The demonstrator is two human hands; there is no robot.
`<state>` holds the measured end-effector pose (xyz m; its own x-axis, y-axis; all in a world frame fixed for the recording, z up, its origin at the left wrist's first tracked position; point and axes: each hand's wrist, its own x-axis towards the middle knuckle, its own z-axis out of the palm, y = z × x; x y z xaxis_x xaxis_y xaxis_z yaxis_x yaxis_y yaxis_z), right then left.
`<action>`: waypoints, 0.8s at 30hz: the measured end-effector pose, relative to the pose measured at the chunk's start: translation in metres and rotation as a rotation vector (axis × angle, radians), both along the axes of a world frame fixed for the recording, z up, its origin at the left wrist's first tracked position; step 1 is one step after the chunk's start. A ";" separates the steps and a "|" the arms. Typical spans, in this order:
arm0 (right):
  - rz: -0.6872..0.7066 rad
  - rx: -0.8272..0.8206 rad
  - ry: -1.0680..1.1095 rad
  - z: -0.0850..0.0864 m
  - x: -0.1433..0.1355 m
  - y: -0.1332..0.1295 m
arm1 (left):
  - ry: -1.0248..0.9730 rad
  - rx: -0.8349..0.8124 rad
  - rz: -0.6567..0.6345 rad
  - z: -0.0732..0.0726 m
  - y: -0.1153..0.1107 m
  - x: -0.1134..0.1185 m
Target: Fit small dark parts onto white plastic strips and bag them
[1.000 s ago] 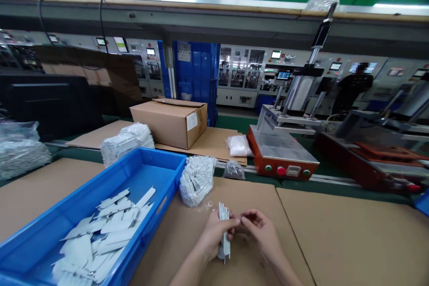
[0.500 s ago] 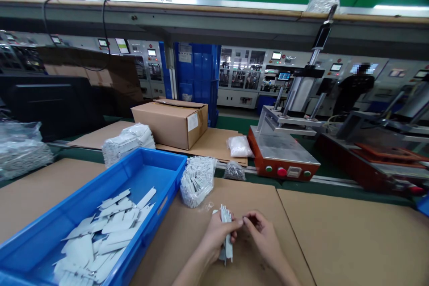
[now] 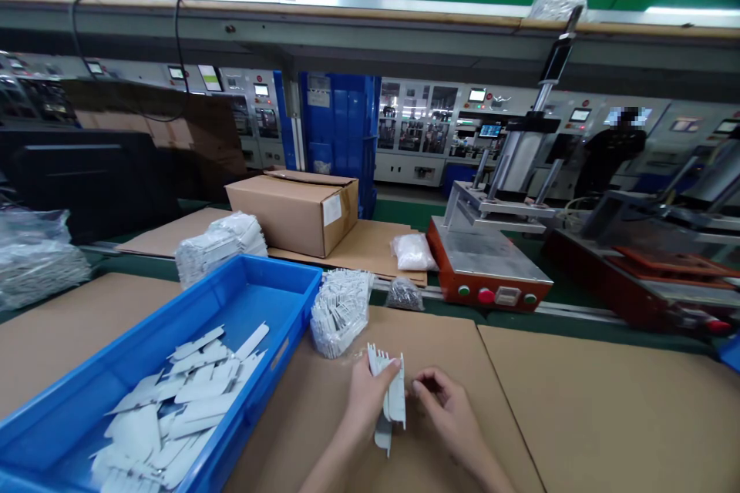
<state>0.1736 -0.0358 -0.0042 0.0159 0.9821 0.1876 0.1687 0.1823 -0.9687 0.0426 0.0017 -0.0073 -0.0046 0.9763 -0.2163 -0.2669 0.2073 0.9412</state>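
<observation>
My left hand (image 3: 363, 399) is closed around a small stack of pale grey plastic strips (image 3: 395, 399), held upright over the cardboard with their prongs at the top. Just right of the stack, my right hand (image 3: 449, 410) has thumb and forefinger pinched together; anything between them is too small to make out. Beyond my hands lies an open clear bag of thin pale plastic pieces (image 3: 341, 312). A small bag of tiny dark parts (image 3: 405, 294) sits farther back. To the left, a blue tray (image 3: 257, 289) contains many loose pale flat pieces (image 3: 202, 397).
An orange-based press (image 3: 491, 266) stands at the back right, with another press (image 3: 647, 262) beside it. A cardboard box (image 3: 292, 212), wrapped pale stacks (image 3: 220, 243) and a white bag (image 3: 414, 253) line the back. A person (image 3: 613, 150) stands in the distance.
My left hand has tilted and raised the strips slightly, so their flat side shows more. The fingertips of my right hand have parted from my left thumb.
</observation>
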 end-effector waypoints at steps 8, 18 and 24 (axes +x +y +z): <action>0.004 0.041 -0.098 -0.003 -0.008 -0.003 | 0.192 0.138 0.061 -0.004 0.002 -0.002; -0.007 0.024 -0.016 -0.005 -0.007 -0.001 | 0.209 0.149 0.089 0.005 -0.003 0.001; -0.039 0.024 -0.032 -0.007 -0.008 -0.002 | 0.195 0.124 0.095 0.010 -0.005 0.002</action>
